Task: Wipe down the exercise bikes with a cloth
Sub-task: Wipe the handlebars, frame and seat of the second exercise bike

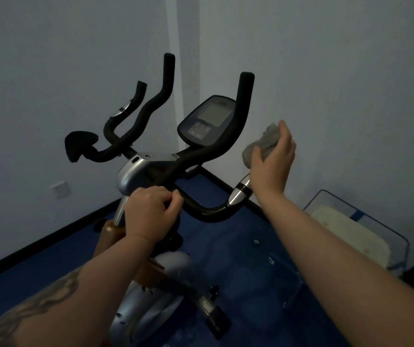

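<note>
Head view: a person is standing over an exercise bike [151,171] set in a room corner, holding a grey cloth [261,144].

Sitting at about 2 o'clock in the picture, the cloth is being pinched, bunched up, between the thumb and curled fingers [284,128] of the right hand [274,159], raised just beside the right upright handlebar grip [244,96] and not touching it. At centre, the left hand [151,211] is gripping the lower loop of the black handlebar [201,211], its fingers curling round the bar. Rising at 12 o'clock, the console [207,120] is showing a pale screen. Lying at 4 o'clock on the blue floor [238,246], a clear bin [366,219] is holding something pale.
</note>
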`<state>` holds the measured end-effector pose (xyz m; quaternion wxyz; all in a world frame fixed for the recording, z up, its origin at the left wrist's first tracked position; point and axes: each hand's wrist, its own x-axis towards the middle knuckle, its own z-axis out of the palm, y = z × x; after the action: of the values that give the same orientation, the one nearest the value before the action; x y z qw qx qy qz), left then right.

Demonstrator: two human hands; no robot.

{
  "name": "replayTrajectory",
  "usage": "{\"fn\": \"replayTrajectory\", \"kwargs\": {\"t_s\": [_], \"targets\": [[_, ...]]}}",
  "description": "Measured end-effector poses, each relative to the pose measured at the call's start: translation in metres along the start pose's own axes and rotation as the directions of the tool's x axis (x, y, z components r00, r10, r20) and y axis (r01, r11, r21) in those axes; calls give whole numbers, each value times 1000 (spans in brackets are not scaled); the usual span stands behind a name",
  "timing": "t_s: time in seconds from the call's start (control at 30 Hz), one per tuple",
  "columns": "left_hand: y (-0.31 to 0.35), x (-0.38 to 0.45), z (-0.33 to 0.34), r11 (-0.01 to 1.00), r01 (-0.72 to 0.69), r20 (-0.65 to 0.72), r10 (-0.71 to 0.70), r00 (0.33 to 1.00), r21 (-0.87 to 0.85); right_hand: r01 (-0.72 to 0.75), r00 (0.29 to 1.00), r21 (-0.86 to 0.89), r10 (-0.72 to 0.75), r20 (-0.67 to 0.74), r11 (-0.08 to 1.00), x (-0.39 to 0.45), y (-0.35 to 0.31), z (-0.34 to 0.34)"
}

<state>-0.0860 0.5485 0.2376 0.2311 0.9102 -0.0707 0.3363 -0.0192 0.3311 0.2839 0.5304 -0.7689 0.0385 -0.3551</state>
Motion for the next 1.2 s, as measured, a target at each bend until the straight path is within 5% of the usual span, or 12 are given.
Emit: {"fn": "replayTrajectory", "kwargs": {"t_s": [0.13, 0.4, 0.57, 0.7, 0.87, 0.97, 1.03, 1.1, 1.2], "targets": [[-1, 0, 0, 1000, -10, -1, 10, 1000, -4, -73, 984, -39, 79, 162, 997, 24, -1, -15], [-1, 1, 1, 1000, -22, -16, 22, 1000, -2, -51, 987, -110, 67, 147, 993, -11, 9, -18], [-1, 1, 1, 1000, -17, -23, 17, 1000, 16, 241, 951, -367, -143, 273, 898, 21, 1, -20], [-1, 0, 0, 1000, -11, -12, 11, 1000, -7, 596, 803, -473, -463, 376, 649, 13, 15, -27], [2, 0, -1, 1000, -22, -13, 22, 1000, 0, 719, 691, -366, -547, 473, 591, -1, 15, -44], [3, 1, -2, 1000, -8, 5, 8, 1000, -1, 840, 503, -177, -613, 609, 514, -32, 10, -36], [4, 0, -4, 1000, 4, 16, -5, 1000, 3, 853, 421, -122, -532, 735, 507, -49, 4, -25], [5, -1, -5, 1000, 12, 17, -13, 1000, 13, 851, 422, -190, -421, 803, 490, -43, -1, -22], [5, -2, -4, 995, 77, -35, -75, 997, 61, 803, 537, -301, -405, 739, 515, -25, 7, -38]]}}
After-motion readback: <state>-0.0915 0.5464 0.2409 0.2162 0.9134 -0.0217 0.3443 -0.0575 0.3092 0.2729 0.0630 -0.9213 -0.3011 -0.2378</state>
